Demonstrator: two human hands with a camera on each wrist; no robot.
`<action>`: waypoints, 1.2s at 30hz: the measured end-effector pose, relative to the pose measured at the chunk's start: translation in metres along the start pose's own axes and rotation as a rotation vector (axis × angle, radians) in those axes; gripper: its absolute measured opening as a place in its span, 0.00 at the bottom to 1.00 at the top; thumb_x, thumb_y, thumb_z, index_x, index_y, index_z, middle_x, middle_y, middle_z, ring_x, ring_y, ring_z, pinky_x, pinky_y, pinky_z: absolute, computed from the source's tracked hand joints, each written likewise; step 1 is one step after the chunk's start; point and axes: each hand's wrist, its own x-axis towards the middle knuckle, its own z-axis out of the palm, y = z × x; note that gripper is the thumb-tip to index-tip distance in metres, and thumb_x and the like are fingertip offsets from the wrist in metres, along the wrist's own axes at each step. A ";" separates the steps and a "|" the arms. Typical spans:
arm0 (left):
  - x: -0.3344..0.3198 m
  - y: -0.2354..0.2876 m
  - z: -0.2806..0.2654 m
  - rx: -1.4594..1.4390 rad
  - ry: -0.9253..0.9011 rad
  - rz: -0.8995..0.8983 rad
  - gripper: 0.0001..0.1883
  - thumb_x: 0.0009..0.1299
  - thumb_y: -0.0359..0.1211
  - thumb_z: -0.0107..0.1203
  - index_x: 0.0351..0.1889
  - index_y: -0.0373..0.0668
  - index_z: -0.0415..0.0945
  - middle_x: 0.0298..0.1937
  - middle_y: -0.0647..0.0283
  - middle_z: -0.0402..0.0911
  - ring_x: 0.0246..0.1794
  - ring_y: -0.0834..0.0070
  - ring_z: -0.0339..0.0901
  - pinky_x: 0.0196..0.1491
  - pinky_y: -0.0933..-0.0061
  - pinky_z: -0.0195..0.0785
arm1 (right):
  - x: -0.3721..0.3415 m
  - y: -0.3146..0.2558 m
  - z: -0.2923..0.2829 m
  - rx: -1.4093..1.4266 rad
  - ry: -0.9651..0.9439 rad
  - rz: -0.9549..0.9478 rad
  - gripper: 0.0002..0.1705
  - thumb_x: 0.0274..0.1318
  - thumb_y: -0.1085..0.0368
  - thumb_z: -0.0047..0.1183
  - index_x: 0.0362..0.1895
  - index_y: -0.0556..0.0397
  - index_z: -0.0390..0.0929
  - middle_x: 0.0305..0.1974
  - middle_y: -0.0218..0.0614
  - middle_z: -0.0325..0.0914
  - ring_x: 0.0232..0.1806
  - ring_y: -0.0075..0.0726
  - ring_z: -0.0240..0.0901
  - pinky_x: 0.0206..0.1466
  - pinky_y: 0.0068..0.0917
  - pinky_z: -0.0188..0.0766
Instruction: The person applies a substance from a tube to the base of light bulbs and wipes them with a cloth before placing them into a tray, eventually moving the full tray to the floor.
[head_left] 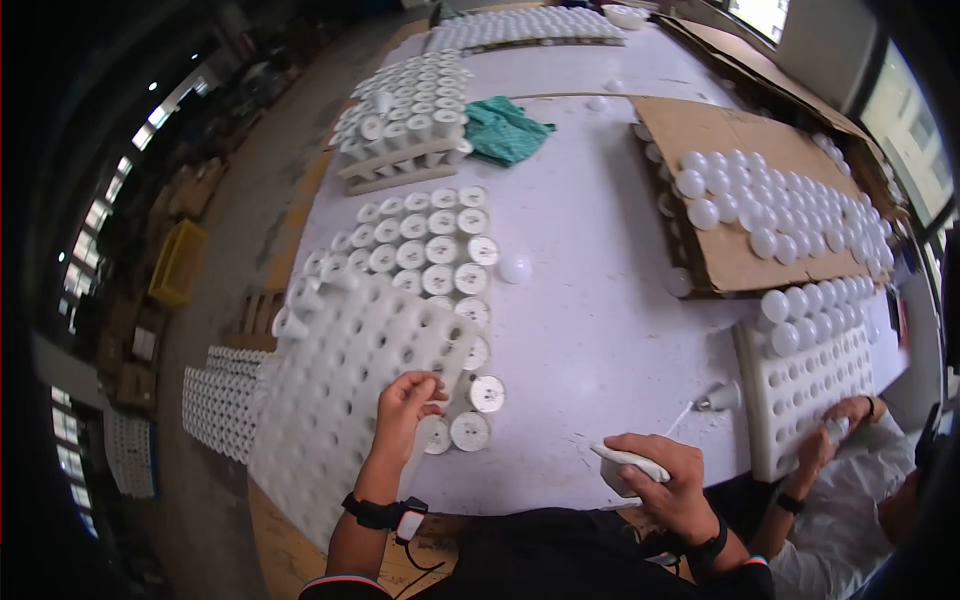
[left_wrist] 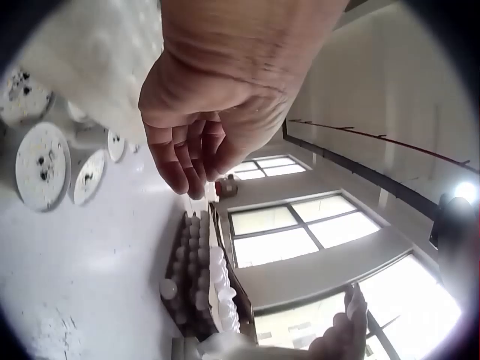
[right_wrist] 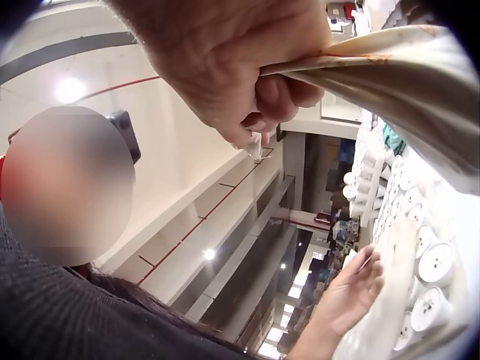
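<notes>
My right hand grips a whitish soft plastic bag; in the right wrist view the crumpled bag fans out from the fist, and a small pale tip pokes out below the fingers. My left hand hangs with loosely curled fingers and nothing visible in them, at the right edge of a white tray full of holes. That tray leans over rows of white lamp housings with round flat tops. Two housings stand just right of the left hand.
One white bulb cover lies mid-table. A lone housing lies on its side at right. Beyond are a green cloth and cardboard bearing many bulb covers. Another person's hands work at a holed tray.
</notes>
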 end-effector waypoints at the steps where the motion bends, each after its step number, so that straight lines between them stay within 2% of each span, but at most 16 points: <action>1: 0.010 0.007 -0.034 -0.158 0.182 0.077 0.09 0.64 0.30 0.49 0.41 0.38 0.71 0.36 0.63 0.75 0.36 0.76 0.73 0.37 0.75 0.67 | 0.004 -0.002 0.007 0.033 -0.004 0.017 0.14 0.44 0.69 0.56 0.40 0.50 0.77 0.31 0.36 0.78 0.27 0.32 0.75 0.32 0.22 0.70; 5: 0.076 0.000 -0.190 -0.522 0.776 0.273 0.22 0.56 0.27 0.55 0.50 0.42 0.64 0.39 0.66 0.73 0.41 0.77 0.70 0.39 0.73 0.64 | 0.017 -0.016 0.035 -0.016 -0.073 0.064 0.12 0.47 0.66 0.51 0.36 0.58 0.77 0.30 0.39 0.78 0.31 0.34 0.76 0.36 0.24 0.70; 8: 0.110 -0.001 -0.237 -0.337 0.720 0.261 0.26 0.53 0.25 0.57 0.51 0.43 0.62 0.38 0.66 0.73 0.38 0.78 0.71 0.36 0.75 0.64 | 0.022 -0.019 0.053 -0.132 0.063 -0.010 0.12 0.41 0.69 0.53 0.35 0.58 0.77 0.27 0.39 0.77 0.27 0.33 0.74 0.33 0.23 0.68; 11: 0.134 0.010 -0.245 -0.133 0.544 0.139 0.20 0.52 0.25 0.59 0.43 0.43 0.66 0.39 0.67 0.72 0.33 0.79 0.71 0.33 0.80 0.64 | 0.027 -0.025 0.067 -0.177 0.118 0.011 0.13 0.38 0.73 0.53 0.35 0.57 0.77 0.26 0.38 0.77 0.26 0.32 0.73 0.31 0.22 0.67; 15: 0.123 0.013 -0.219 -0.013 0.625 0.220 0.22 0.51 0.25 0.60 0.44 0.41 0.66 0.40 0.65 0.72 0.37 0.78 0.71 0.37 0.80 0.65 | 0.031 -0.028 0.071 -0.260 0.075 0.028 0.15 0.35 0.75 0.55 0.35 0.56 0.77 0.25 0.38 0.76 0.25 0.32 0.73 0.29 0.22 0.67; 17: 0.092 0.011 -0.174 0.189 0.657 0.744 0.27 0.48 0.28 0.65 0.46 0.37 0.64 0.39 0.63 0.72 0.37 0.76 0.72 0.40 0.77 0.67 | 0.031 -0.026 0.072 -0.261 0.102 -0.001 0.14 0.36 0.74 0.55 0.34 0.55 0.78 0.24 0.37 0.76 0.24 0.31 0.72 0.28 0.22 0.66; 19: 0.038 0.013 -0.124 0.468 0.540 0.703 0.29 0.46 0.27 0.66 0.46 0.37 0.63 0.42 0.62 0.71 0.41 0.75 0.72 0.47 0.73 0.66 | 0.032 -0.028 0.066 -0.236 0.038 0.024 0.15 0.37 0.73 0.57 0.37 0.54 0.78 0.26 0.37 0.77 0.24 0.30 0.72 0.28 0.22 0.67; 21: -0.001 0.013 -0.078 0.144 0.168 0.541 0.33 0.45 0.30 0.69 0.47 0.37 0.62 0.44 0.61 0.70 0.41 0.75 0.72 0.45 0.74 0.68 | 0.030 -0.026 0.059 -0.196 -0.036 0.002 0.18 0.38 0.73 0.60 0.39 0.52 0.78 0.30 0.37 0.77 0.24 0.30 0.72 0.29 0.23 0.68; 23: -0.029 0.005 -0.051 -0.082 -0.115 0.218 0.37 0.44 0.35 0.70 0.49 0.36 0.60 0.42 0.61 0.71 0.36 0.77 0.74 0.39 0.75 0.71 | 0.025 -0.023 0.054 -0.193 -0.053 -0.039 0.19 0.38 0.72 0.60 0.40 0.51 0.77 0.30 0.36 0.78 0.25 0.30 0.72 0.28 0.22 0.68; 24: -0.036 -0.001 -0.042 -0.124 -0.282 0.117 0.38 0.46 0.44 0.69 0.49 0.36 0.60 0.38 0.60 0.72 0.26 0.79 0.73 0.27 0.79 0.70 | 0.022 -0.021 0.051 -0.203 -0.036 -0.012 0.19 0.38 0.72 0.60 0.40 0.51 0.77 0.30 0.36 0.78 0.25 0.30 0.72 0.28 0.22 0.68; 25: -0.043 -0.004 -0.032 -0.123 -0.310 0.097 0.38 0.46 0.44 0.69 0.49 0.36 0.60 0.38 0.60 0.72 0.26 0.79 0.73 0.27 0.79 0.70 | 0.019 -0.020 0.049 -0.187 -0.035 -0.058 0.19 0.38 0.72 0.60 0.41 0.50 0.77 0.30 0.35 0.78 0.24 0.29 0.72 0.27 0.22 0.68; 27: -0.057 -0.002 -0.008 -0.342 -0.595 -0.103 0.39 0.53 0.55 0.59 0.51 0.35 0.59 0.34 0.58 0.73 0.19 0.80 0.69 0.19 0.82 0.62 | 0.013 -0.017 0.044 -0.185 -0.007 -0.081 0.20 0.37 0.72 0.60 0.41 0.50 0.76 0.30 0.35 0.78 0.24 0.29 0.72 0.26 0.21 0.68; 28: -0.064 0.003 0.007 -0.434 -0.637 -0.184 0.40 0.58 0.61 0.47 0.53 0.35 0.58 0.32 0.57 0.73 0.16 0.80 0.65 0.16 0.84 0.55 | 0.010 -0.016 0.042 -0.198 0.008 -0.139 0.20 0.37 0.72 0.60 0.41 0.50 0.76 0.29 0.34 0.77 0.23 0.30 0.72 0.25 0.21 0.68; 31: -0.079 0.009 0.028 -0.462 -0.657 -0.401 0.39 0.62 0.60 0.42 0.56 0.35 0.57 0.32 0.56 0.73 0.16 0.78 0.65 0.16 0.84 0.54 | 0.001 -0.014 0.036 -0.224 0.079 -0.233 0.22 0.36 0.72 0.60 0.43 0.49 0.75 0.23 0.31 0.74 0.18 0.30 0.68 0.21 0.22 0.65; 34: -0.095 0.005 0.041 -0.522 -0.629 -0.451 0.35 0.64 0.58 0.39 0.55 0.36 0.57 0.31 0.56 0.72 0.16 0.77 0.66 0.14 0.83 0.56 | -0.007 -0.014 0.026 -0.289 0.045 -0.365 0.25 0.36 0.71 0.61 0.45 0.50 0.74 0.14 0.27 0.61 0.13 0.26 0.62 0.15 0.25 0.58; 36: -0.099 0.010 0.050 -0.460 -0.628 -0.517 0.30 0.67 0.54 0.35 0.54 0.38 0.60 0.28 0.58 0.72 0.13 0.78 0.64 0.09 0.84 0.54 | -0.012 -0.018 0.021 -0.326 0.046 -0.385 0.26 0.35 0.70 0.61 0.46 0.51 0.73 0.14 0.27 0.61 0.13 0.26 0.61 0.15 0.25 0.58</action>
